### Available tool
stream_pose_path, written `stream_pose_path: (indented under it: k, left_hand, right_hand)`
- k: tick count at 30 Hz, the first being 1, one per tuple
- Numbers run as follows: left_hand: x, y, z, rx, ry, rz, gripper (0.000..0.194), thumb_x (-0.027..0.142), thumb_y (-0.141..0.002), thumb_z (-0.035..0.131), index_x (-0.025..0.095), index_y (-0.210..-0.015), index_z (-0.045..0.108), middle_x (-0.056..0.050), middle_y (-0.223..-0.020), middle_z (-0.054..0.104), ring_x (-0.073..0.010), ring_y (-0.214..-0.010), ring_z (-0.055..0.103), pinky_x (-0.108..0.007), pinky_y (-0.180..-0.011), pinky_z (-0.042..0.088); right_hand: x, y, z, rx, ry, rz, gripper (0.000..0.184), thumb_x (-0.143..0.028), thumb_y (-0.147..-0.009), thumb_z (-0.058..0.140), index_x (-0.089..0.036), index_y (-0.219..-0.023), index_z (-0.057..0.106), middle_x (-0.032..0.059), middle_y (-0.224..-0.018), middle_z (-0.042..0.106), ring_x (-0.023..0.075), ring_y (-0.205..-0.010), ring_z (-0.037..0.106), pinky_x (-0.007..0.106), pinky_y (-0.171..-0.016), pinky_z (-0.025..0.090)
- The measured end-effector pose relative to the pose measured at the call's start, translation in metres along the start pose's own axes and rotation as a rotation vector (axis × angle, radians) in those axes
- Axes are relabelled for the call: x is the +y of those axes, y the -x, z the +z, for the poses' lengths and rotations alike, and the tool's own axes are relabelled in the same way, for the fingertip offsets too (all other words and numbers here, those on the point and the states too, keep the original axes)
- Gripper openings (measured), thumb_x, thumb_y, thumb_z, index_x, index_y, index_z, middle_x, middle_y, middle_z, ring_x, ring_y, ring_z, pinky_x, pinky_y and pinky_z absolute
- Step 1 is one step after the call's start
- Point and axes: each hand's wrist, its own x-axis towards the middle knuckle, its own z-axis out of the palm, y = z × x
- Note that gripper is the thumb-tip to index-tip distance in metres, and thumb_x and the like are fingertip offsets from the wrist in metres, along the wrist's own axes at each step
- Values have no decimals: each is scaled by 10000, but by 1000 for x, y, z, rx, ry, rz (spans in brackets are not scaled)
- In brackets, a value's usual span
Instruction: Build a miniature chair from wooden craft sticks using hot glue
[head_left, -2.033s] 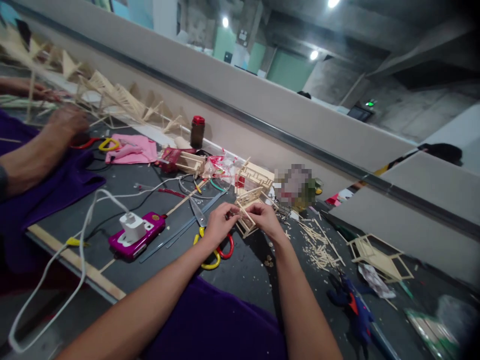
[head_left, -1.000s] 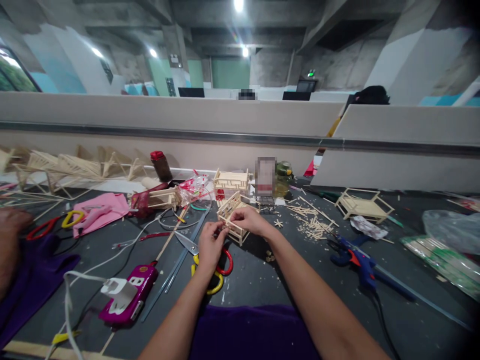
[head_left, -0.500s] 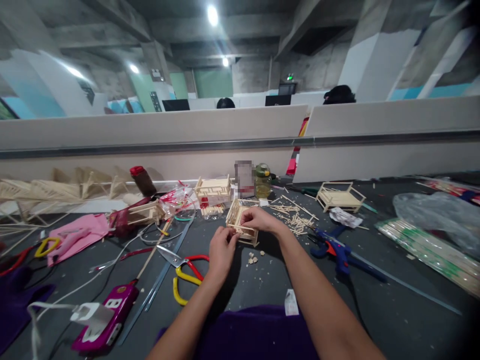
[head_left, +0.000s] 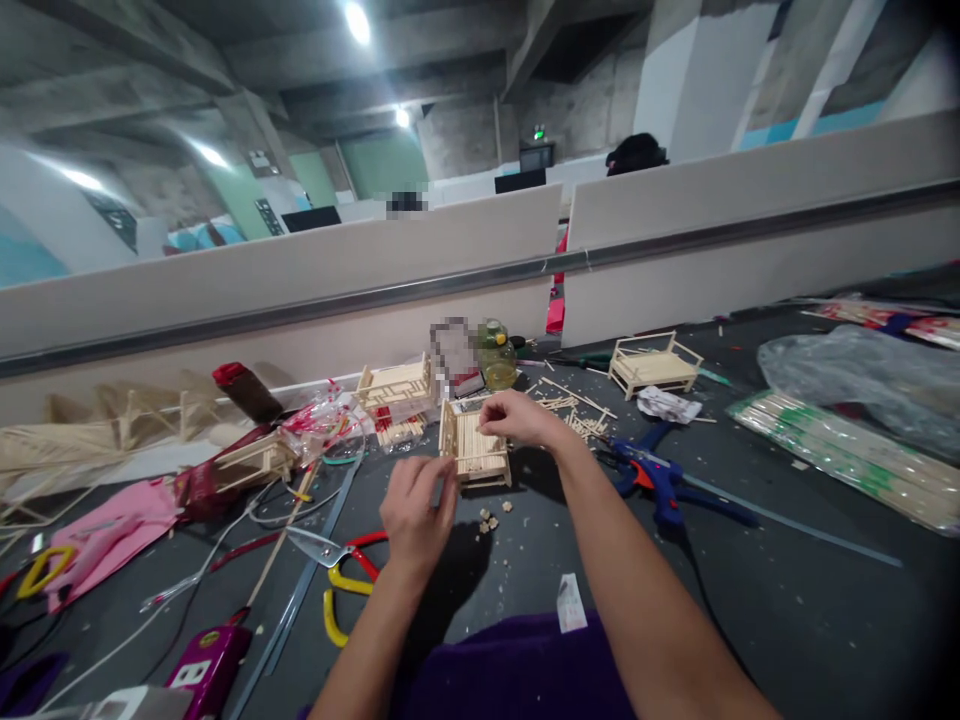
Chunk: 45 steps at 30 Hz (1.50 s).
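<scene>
A small model bench made of pale wooden sticks [head_left: 475,452] rests on the dark table [head_left: 750,600]. My right hand [head_left: 519,417] pinches its top back rail. My left hand [head_left: 415,510] hovers just left of the model with fingers curled; its fingertips are close to the front edge, and whether they hold a stick I cannot tell. A few wood offcuts [head_left: 489,519] lie in front of the model.
Red-and-yellow scissors [head_left: 345,580] and a long metal ruler [head_left: 307,580] lie left. A blue glue gun [head_left: 660,478], loose sticks [head_left: 577,410], another stick bench [head_left: 654,364], a stick pack [head_left: 840,455] sit right. More stick models [head_left: 394,385], a magenta power strip [head_left: 206,660], pink cloth [head_left: 97,535] lie left.
The camera view swung right and levelled. My left hand came away from the model toward me; the right hand stays on its top. The model now sits flat on the table.
</scene>
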Motion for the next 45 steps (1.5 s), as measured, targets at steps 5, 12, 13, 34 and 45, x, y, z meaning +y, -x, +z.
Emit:
stream_pose_path:
  k: [5,12,13,34,45]
  left_hand:
    - [-14,-45,-8,-436,40,151,809,319,-767,728,223,-1457,317,-131,-1437,471,-317,-1367,351,-508,-1112,310]
    - [-16,-39,14,-592,-39,129,781,170,-779,653,230,-1459,273,-134,-1392,553,-307,-1357,420,-638,-1154,-34]
    - [-16,-37,16,-578,-32,112,779,166,-791,635,225,-1466,251,-135,-1363,579,-299,-1341,442,-641,-1150,-50]
    - [-10,-34,19,-494,-31,96,497,71,-820,521,228,-1287,459,-78,-1050,721,-249,-1053,620,-678,-1114,-13]
    - [-14,-33,14,-515,88,19,614,89,-805,541,242,-1362,335,-20,-985,669,-209,-1051,601,-627,-1126,5]
  right_hand:
    - [-31,16,2,130,121,-109,40,-141,-754,606,-170,-731,620,-32,-677,598,110,-642,529,217,-605,353]
    - [-52,36,25,185,315,-16,87,-107,-744,558,-185,-708,545,-12,-722,615,120,-652,513,225,-586,310]
    - [-53,36,25,184,327,-11,89,-114,-746,559,-188,-704,534,-12,-725,611,122,-655,510,226,-585,306]
    - [-47,38,18,240,326,34,86,-139,-778,565,-200,-718,554,-9,-720,616,139,-670,524,238,-610,329]
    - [-52,38,19,244,231,14,53,-166,-774,570,-206,-744,554,-21,-743,616,133,-673,530,234,-619,353]
